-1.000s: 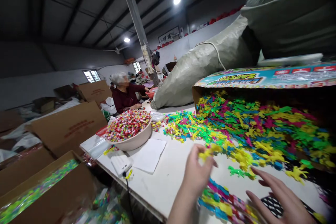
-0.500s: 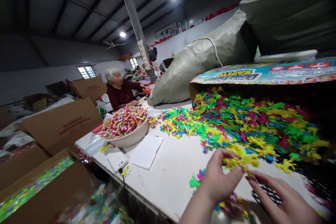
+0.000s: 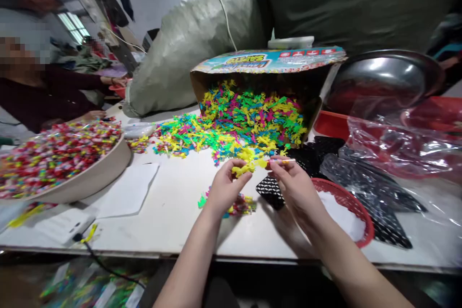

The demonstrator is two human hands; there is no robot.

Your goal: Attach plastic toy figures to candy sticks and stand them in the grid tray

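Nearest us, below the table's front edge, lie clear bags of colored pieces (image 3: 104,288), blurred. On the white table (image 3: 173,221), a black cable (image 3: 104,267) runs from a white device (image 3: 68,226) over the edge, with a sheet of paper (image 3: 126,192) behind it.

Between our forearms, a small bundle of colored pieces (image 3: 245,205) lies on the tabletop. Above and just beyond it, our left hand (image 3: 224,186) pinches yellow toy figures (image 3: 243,168) between thumb and fingers. Our right hand (image 3: 294,184) grips a thin red-and-white tube (image 3: 288,160) in its fingertips, its end close to the yellow plastic; we cannot tell whether they touch. A black patterned piece (image 3: 270,191) lies beside this hand, and to its right we see a red basket (image 3: 366,216) holding white paper, near black patterned bags (image 3: 391,231) and clear plastic (image 3: 400,149).

To our left stands a beige basin (image 3: 115,163) heaped with wrapped pieces (image 3: 68,154). Farther on, a loose pile of colorful figures (image 3: 184,132) spreads from an open cardboard box (image 3: 197,87) lying on its side. Behind are a metal bowl (image 3: 382,74), a bulging gray-green sack (image 3: 169,62) and, at far left, a person in dark red (image 3: 54,94).
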